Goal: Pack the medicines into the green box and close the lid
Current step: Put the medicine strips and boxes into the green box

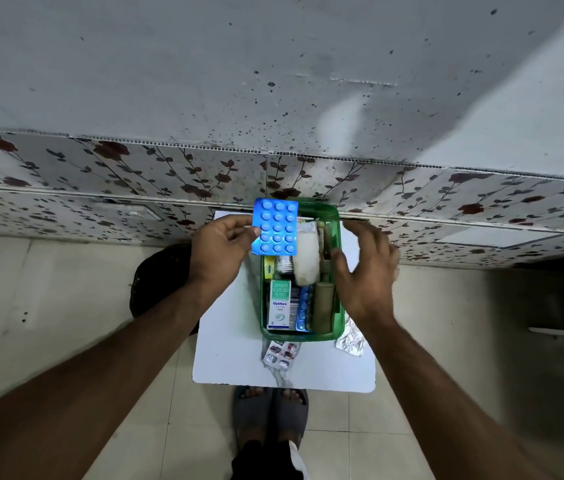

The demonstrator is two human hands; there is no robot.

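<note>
Blue blister strip (275, 226) pinched by left hand (220, 252), translucent green box (337, 327)

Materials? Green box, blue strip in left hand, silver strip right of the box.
Green box: translucent plastic, contents show through its wall. Blue strip: glossy blister pack, likely plastic or foil, domed pill pockets. Silver strip: crinkled, reflective, probably foil.

My left hand (220, 252) has a bright blue strip (275, 226); the box (337, 317) is clear green, the table (228, 344) white, the wall panel (100, 188) pale with dark red flowers and grey leaves
</note>
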